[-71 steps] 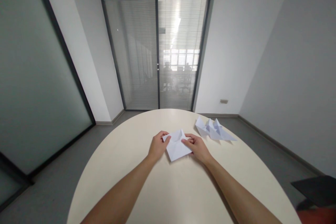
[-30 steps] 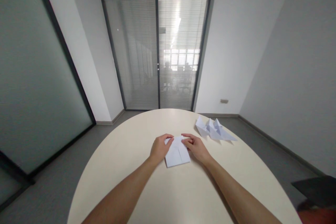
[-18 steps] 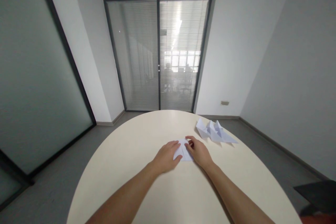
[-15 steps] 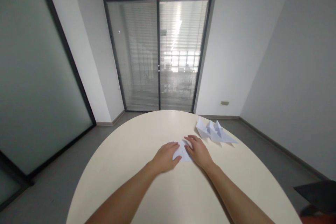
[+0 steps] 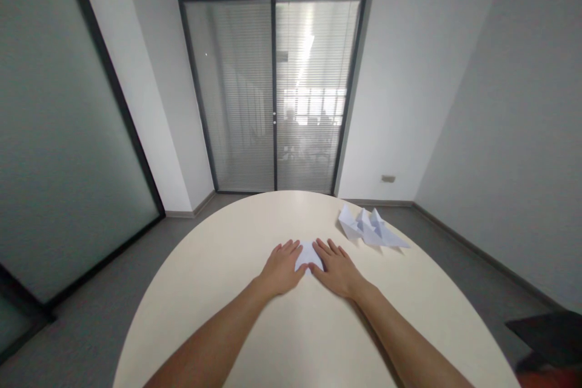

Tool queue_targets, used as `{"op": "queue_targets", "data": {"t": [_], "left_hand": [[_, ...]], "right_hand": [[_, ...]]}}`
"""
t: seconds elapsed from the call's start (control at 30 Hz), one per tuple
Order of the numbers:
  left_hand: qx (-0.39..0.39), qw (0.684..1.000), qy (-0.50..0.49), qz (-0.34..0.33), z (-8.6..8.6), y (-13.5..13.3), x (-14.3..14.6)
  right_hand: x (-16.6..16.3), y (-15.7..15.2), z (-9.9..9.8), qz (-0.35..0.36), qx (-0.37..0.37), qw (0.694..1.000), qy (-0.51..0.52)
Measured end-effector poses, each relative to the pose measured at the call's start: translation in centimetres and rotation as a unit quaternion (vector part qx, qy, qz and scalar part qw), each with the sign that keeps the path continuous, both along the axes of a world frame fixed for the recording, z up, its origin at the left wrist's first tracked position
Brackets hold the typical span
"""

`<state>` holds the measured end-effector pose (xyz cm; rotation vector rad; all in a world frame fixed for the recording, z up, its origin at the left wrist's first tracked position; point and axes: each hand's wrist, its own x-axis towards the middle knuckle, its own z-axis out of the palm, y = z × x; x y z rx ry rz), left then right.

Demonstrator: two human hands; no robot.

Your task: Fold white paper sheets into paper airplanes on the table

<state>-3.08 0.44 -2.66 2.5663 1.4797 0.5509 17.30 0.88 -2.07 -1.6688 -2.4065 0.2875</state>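
Observation:
A small piece of white folded paper [image 5: 308, 254] lies on the round cream table [image 5: 291, 339] between my two hands. My left hand [image 5: 282, 268] lies flat with fingers stretched out, covering the paper's left edge. From the other side my right hand [image 5: 335, 268] rests flat over the paper's right edge, its fingers apart. Both thumbs point inward and nearly meet at the near edge of the paper. The hands hide the paper's outer parts, so its full shape cannot be made out.
Several folded white paper boats [image 5: 370, 228] stand in a row near the table's far right edge. Beyond the table is a glass door [image 5: 275, 97] with blinds. A dark object [image 5: 550, 333] shows at the lower right, beside the table.
My right hand has lowered and flattened, its fingers spreading onto the paper. My left fingers have stretched out too. The paper sits slightly further left, and the thumbs are closer together.

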Motion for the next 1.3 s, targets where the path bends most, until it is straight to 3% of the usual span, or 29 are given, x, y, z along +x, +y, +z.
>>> {"op": "queue_targets", "data": {"t": [0.47, 1.1, 1.23, 1.3], "left_hand": [[-0.016, 1.000, 0.004, -0.011, 0.13, -0.17, 0.00], [-0.005, 1.000, -0.009, -0.001, -0.02, -0.13, 0.05], [-0.006, 1.000, -0.015, -0.013, 0.16, -0.27, 0.04], [0.000, 1.000, -0.019, -0.006, 0.18, -0.27, 0.07]], "right_hand": [[0.16, 0.16, -0.45, -0.007, 0.021, 1.000, 0.012], [0.19, 0.74, -0.23, -0.002, 0.146, 0.989, 0.037], [0.07, 0.44, -0.71, 0.065, 0.066, 0.996, 0.022], [-0.05, 0.25, -0.74, 0.058, 0.022, 0.998, 0.013]]}}
